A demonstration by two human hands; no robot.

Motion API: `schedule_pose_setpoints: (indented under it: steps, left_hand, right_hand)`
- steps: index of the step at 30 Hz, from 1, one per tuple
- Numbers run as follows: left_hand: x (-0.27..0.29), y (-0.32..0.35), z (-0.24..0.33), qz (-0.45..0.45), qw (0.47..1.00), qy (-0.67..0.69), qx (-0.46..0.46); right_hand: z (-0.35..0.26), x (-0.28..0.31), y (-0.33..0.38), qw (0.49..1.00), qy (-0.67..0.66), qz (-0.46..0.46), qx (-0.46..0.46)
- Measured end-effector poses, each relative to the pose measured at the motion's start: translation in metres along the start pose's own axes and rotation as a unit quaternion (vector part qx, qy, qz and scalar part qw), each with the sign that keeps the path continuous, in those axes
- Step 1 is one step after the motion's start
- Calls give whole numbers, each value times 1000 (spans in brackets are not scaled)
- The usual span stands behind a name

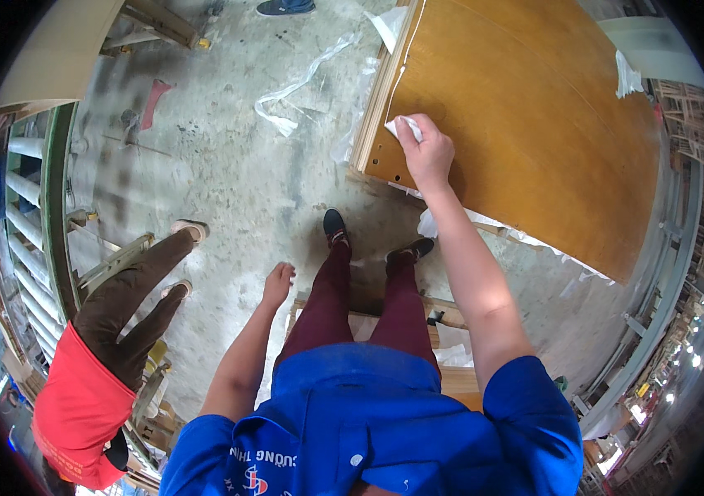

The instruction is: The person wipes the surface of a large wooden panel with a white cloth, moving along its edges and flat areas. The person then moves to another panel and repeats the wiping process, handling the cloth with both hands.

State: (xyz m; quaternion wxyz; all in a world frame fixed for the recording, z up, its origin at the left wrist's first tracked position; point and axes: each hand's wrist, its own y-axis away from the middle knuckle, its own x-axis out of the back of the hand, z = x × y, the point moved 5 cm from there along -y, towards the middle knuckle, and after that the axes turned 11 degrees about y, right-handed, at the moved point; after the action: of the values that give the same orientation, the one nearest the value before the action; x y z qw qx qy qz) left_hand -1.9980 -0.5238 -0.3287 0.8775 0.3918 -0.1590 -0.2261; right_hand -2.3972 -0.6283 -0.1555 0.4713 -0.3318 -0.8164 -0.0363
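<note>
My right hand [429, 151] is closed on a crumpled white wad [401, 127], cloth or paper, at the left edge of a brown wooden panel [525, 116]. A thin white line [402, 70] runs along that edge, away from the hand. Small dark holes show in the panel's near left corner. Down at my left side hangs my left hand [279, 285], fingers curled and nothing visible in them.
The panel lies on a stack with white sheeting [534, 241] under its edge. To the left stand a person in a red shirt [87, 405] and a green-framed roller conveyor [54, 207]. White strips [286, 107] litter the concrete floor. Wooden boards [459, 379] lie behind my legs.
</note>
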Motion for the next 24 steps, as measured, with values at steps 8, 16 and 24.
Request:
schedule_pose_setpoints:
  steps: [8,16,24]
  left_hand:
    - [-10,-8,4,-3,1000,12,19]
    - [23,15,-31,18,995,-77,61]
    - [12,4,-17,5,998,-39,41]
  right_hand:
    - [-13,10,46,999,-33,-34,14]
    - [-14,11,48,998,-19,-66,3]
    - [-6,23,54,998,-38,-47,0]
